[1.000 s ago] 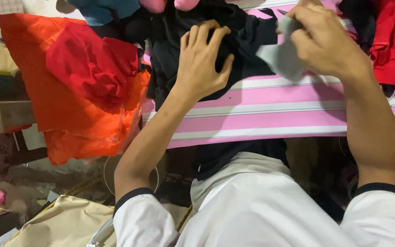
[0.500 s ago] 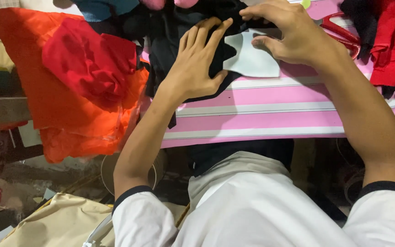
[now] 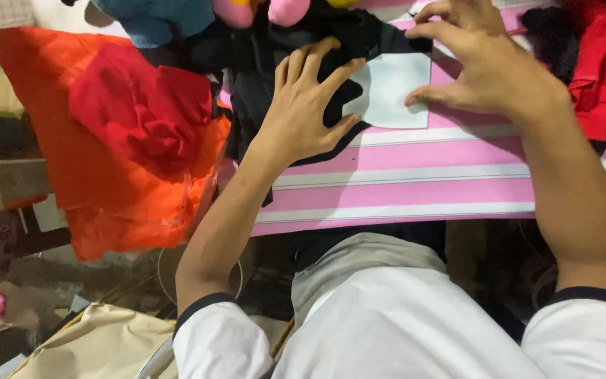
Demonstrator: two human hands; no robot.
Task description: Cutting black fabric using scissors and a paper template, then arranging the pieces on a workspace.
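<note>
Head view: I see the table (image 3: 415, 189) under a pink cover with white stripes, and over its left edge hangs a large orange cloth (image 3: 106, 203) with a crumpled red cloth (image 3: 142, 112) on top. Black fabric (image 3: 261, 77) lies at the far middle of the table. My left hand (image 3: 303, 105) presses flat on it, fingers spread open, gripping nothing. Just right of it lies a pale paper piece (image 3: 394, 91), partly on the black fabric. My right hand (image 3: 478, 63) arches over the paper, fingers spread, thumb tip pressing its right edge, fingertips at its far edge.
</note>
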